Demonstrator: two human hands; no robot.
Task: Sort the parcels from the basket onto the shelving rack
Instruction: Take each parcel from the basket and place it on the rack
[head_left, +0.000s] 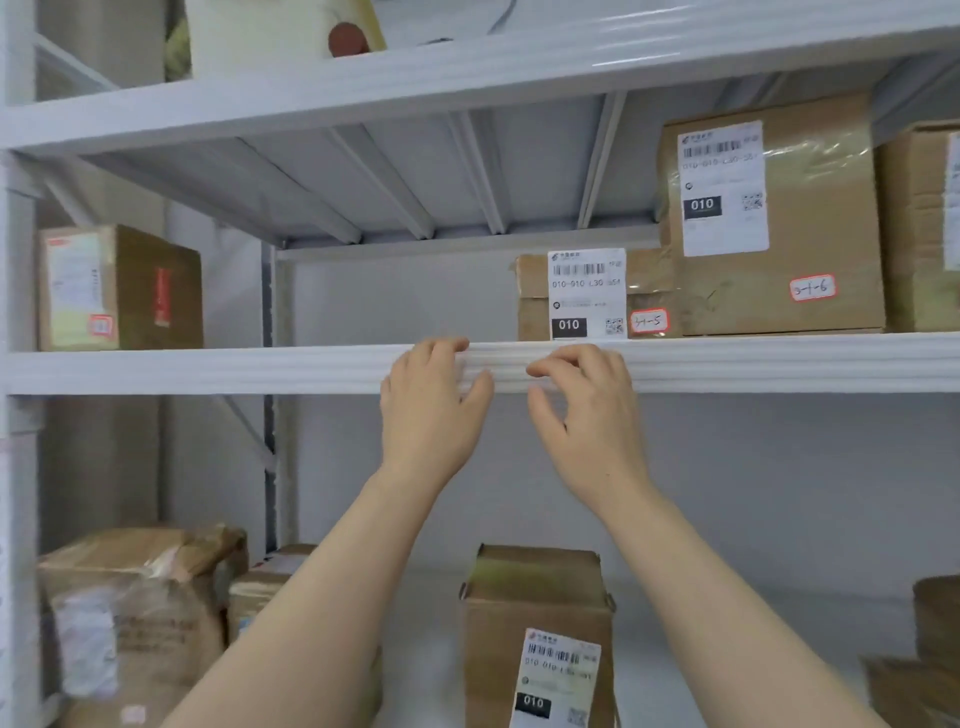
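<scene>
Two bare forearms rise from the near edge; the left hand and right hand hold nothing, fingers loosely bent and a little spread, tips up at the front beam of the rack; whether they touch it I cannot tell. Just beyond the right hand a small parcel stands on the middle shelf, touching a bigger parcel on its right; another box sits far left, and one more below. The basket is out of view. Probably a pause between parcels; the next one should go in the free stretch left of the small parcel, label outward, snug to its neighbour, fully behind the beam.
</scene>
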